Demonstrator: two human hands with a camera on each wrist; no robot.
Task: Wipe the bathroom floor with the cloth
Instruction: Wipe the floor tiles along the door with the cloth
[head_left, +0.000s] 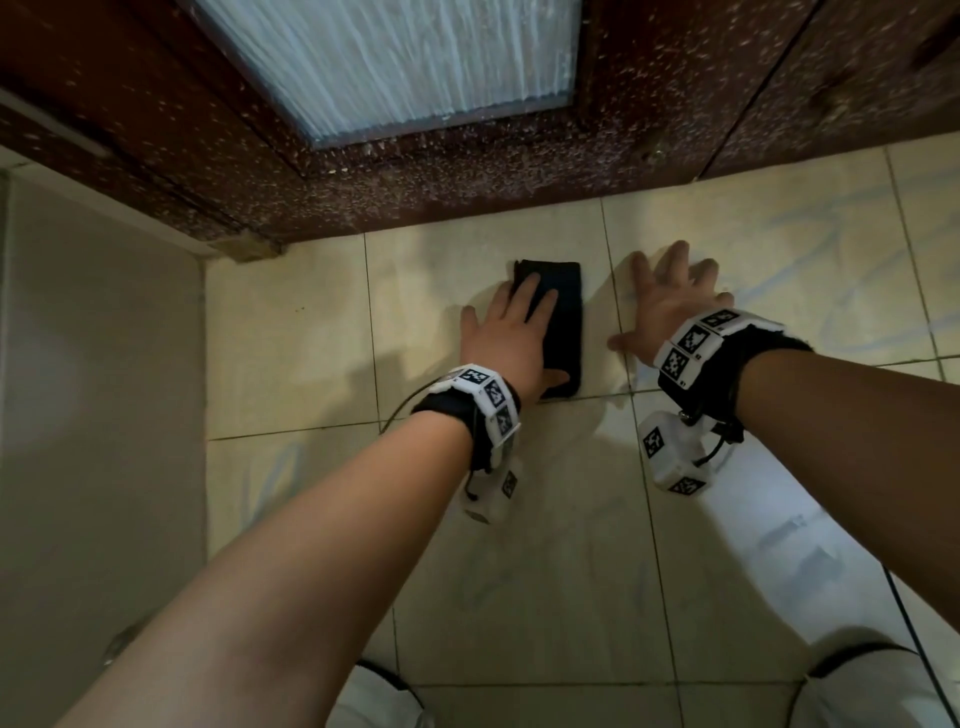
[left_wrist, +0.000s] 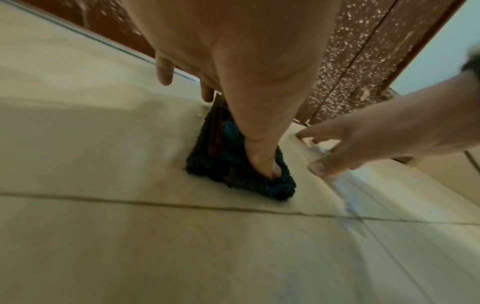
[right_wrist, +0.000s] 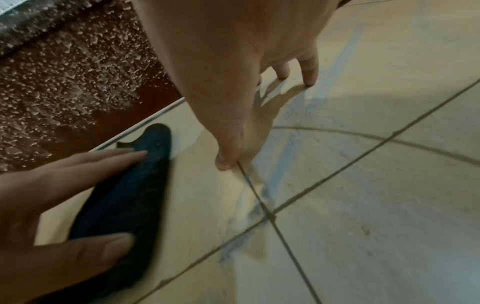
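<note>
A dark folded cloth (head_left: 563, 317) lies flat on the beige tiled floor (head_left: 291, 332), a little in front of the door. My left hand (head_left: 511, 332) presses on it with straight fingers, covering its left half, and the thumb lies on its near end. In the left wrist view the thumb pushes into the cloth (left_wrist: 221, 164). My right hand (head_left: 670, 306) rests spread on the bare tile just right of the cloth and holds nothing. The right wrist view shows its thumb and fingertips (right_wrist: 309, 80) touching the floor, with the cloth (right_wrist: 135, 189) under my left hand (right_wrist: 52, 195).
A brown door (head_left: 467, 182) flecked with white spots and fitted with a frosted glass panel (head_left: 395, 62) closes off the far side. A plain wall (head_left: 98, 364) runs along the left. My knees in white trousers (head_left: 769, 545) are at the bottom right. Bluish streaks mark the tiles (head_left: 831, 249) to the right.
</note>
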